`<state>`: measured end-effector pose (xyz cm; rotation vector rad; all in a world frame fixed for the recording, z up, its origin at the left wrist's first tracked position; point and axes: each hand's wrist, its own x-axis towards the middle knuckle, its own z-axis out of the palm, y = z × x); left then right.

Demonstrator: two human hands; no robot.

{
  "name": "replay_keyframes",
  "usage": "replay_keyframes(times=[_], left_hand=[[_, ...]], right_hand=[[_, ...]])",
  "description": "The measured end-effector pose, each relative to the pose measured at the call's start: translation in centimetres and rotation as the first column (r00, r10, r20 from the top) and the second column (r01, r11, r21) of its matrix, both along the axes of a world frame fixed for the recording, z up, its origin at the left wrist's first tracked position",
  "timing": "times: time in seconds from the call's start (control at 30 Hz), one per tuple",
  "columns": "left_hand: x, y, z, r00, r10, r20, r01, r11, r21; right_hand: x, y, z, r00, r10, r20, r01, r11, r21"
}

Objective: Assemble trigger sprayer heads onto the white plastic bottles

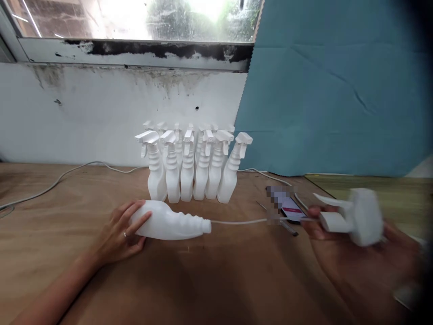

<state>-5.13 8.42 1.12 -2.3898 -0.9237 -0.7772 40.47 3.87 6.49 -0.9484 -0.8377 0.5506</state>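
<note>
A white plastic bottle [172, 224] lies on its side on the wooden table [209, 280], neck pointing right. My left hand [123, 232] rests on its base end with fingers curled over it. My right hand [355, 253] holds a white trigger spray head [355, 216] near the right edge. The head's thin dip tube [240, 221] runs left into the bottle's open neck.
Several white spray bottles with trigger heads [194, 169] stand grouped at the back of the table. A phone [287, 207] and a thin metal rod lie between the hands. A white cable [61, 178] trails along the wall. A blue sheet [331, 90] hangs at the right.
</note>
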Motion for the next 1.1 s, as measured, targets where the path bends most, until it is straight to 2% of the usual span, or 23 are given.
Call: replay_keyframes(times=[0.07, 0.13, 0.2, 0.3, 0.4, 0.67, 0.83, 0.97, 1.1], left_hand=[[0.2, 0.1, 0.2, 0.999, -0.036, -0.019, 0.035, 0.999, -0.033], [0.1, 0.1, 0.3, 0.999, -0.047, -0.021, 0.046, 0.997, -0.054], [-0.1, -0.1, 0.3, 0.999, -0.053, -0.008, 0.052, 0.996, -0.078], [-0.2, -0.1, 0.4, 0.997, -0.057, 0.042, 0.061, 0.993, -0.103], [-0.1, -0.1, 0.4, 0.995, -0.057, 0.088, 0.067, 0.991, -0.113], [0.0, 0.2, 0.3, 0.994, -0.053, 0.091, 0.065, 0.989, -0.136], [0.0, 0.2, 0.1, 0.995, -0.056, 0.087, 0.067, 0.989, -0.13], [0.0, 0.2, 0.1, 0.993, -0.061, 0.105, 0.074, 0.989, -0.125], [-0.1, 0.3, 0.0, 0.993, -0.062, 0.101, 0.076, 0.987, -0.144]], right_hand=[[0.6, 1.7, -1.4, 0.956, 0.088, -0.28, -0.103, 0.994, -0.039], [0.9, 2.7, -3.5, 0.894, 0.159, -0.418, -0.215, 0.973, -0.089], [0.8, 3.2, -5.5, 0.866, 0.198, -0.46, -0.28, 0.953, -0.116], [0.8, 3.2, -6.9, 0.899, 0.253, -0.357, -0.323, 0.934, -0.154], [1.2, 3.1, -6.8, 0.927, 0.259, -0.273, -0.303, 0.943, -0.135], [1.6, 3.2, -6.6, 0.894, 0.197, -0.402, -0.26, 0.959, -0.108], [0.2, 2.9, -6.1, 0.78, 0.164, -0.604, -0.284, 0.953, -0.108], [-0.6, 2.9, -5.8, 0.648, 0.028, -0.761, -0.188, 0.974, -0.124], [-0.7, 3.0, -5.6, 0.621, 0.002, -0.784, -0.165, 0.978, -0.128]])
